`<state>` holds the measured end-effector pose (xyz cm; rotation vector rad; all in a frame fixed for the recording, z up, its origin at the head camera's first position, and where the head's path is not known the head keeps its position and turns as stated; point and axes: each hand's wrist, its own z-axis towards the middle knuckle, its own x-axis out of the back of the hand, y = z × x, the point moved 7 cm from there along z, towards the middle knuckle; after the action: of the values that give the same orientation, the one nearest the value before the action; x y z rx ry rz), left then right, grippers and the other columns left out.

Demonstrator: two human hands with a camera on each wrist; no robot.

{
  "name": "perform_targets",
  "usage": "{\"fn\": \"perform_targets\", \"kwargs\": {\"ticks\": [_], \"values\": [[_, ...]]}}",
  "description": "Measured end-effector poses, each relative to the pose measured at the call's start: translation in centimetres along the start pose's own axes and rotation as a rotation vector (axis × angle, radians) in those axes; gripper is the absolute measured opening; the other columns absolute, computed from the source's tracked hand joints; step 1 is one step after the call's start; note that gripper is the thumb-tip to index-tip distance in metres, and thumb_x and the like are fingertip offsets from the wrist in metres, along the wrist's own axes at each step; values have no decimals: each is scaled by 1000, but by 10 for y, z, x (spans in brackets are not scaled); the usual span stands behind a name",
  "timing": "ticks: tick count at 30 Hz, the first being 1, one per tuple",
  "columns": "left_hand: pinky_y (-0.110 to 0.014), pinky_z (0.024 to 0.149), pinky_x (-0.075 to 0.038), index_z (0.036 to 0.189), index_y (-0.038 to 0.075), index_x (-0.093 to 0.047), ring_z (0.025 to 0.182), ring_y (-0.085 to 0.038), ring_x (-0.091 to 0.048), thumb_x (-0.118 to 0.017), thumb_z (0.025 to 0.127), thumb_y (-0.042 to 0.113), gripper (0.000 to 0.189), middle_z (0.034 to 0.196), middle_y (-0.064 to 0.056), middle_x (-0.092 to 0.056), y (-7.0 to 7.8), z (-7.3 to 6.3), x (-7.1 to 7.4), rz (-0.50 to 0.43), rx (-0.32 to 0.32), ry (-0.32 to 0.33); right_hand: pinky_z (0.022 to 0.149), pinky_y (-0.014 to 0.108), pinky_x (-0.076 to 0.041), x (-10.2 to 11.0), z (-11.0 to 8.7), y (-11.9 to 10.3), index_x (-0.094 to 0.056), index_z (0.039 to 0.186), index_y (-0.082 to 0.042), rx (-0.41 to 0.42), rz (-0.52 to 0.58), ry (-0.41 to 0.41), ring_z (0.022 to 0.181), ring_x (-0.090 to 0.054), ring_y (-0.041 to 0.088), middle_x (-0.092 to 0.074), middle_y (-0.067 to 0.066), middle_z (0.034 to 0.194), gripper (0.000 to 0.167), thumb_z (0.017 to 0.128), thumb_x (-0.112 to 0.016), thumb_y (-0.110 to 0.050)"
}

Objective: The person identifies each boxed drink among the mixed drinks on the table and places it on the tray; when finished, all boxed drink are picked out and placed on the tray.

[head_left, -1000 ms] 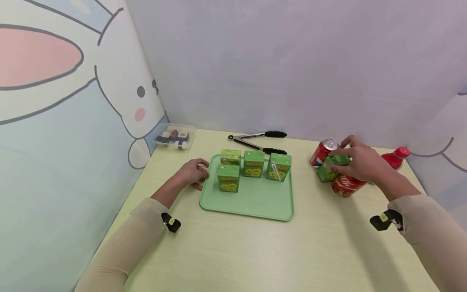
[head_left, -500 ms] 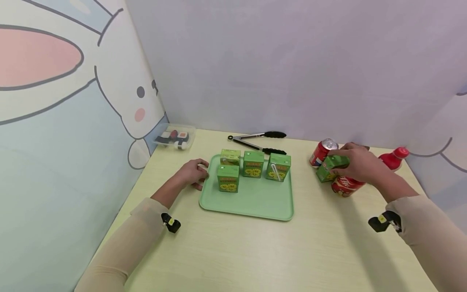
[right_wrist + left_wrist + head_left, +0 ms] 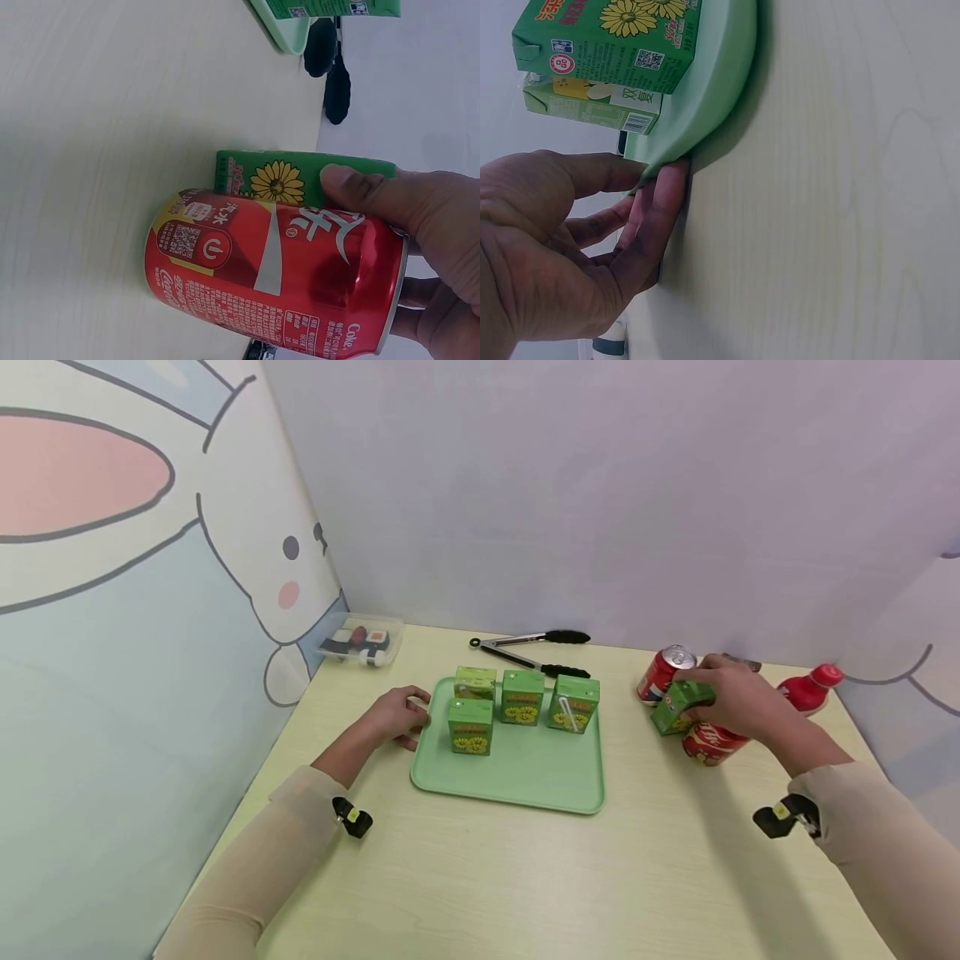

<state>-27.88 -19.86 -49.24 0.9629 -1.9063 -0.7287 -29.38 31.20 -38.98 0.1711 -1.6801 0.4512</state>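
Observation:
My left hand [image 3: 393,714] pinches the left rim of a light green tray [image 3: 525,781]; in the left wrist view the thumb lies over the rim [image 3: 705,124] and fingers are beneath it. Several green drink cartons stand on the tray, among them a front carton [image 3: 471,731] and one with a straw [image 3: 573,706]. Off to the right, my right hand [image 3: 738,693] grips another green drink carton [image 3: 678,710] near its top, thumb on the near side in the right wrist view. A red Coke can [image 3: 270,270] stands in front of that carton and partly hides it.
A red and blue can [image 3: 660,677] stands behind the gripped carton. Further right is a red-capped bottle [image 3: 808,689], partly behind the hand. Black-handled tongs [image 3: 532,652] lie behind the tray. A clear box with sushi-like pieces [image 3: 363,643] sits at the back left.
My right hand has come down a little and its fingers have closed on the drink carton beside the cans. My left hand has stayed at the tray's rim.

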Motion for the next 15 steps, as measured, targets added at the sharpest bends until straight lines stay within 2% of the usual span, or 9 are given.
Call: {"fn": "perform_targets", "kwargs": {"ticks": [15], "values": [[-38, 70, -73, 155, 6, -53, 89, -21, -71, -63, 107, 6, 49, 130, -20, -66, -2, 3, 0, 3, 13, 4, 85, 65, -68, 1, 1, 0, -68, 149, -5, 0, -17, 11, 110, -63, 46, -58, 26, 129, 63, 92, -92, -17]]}}
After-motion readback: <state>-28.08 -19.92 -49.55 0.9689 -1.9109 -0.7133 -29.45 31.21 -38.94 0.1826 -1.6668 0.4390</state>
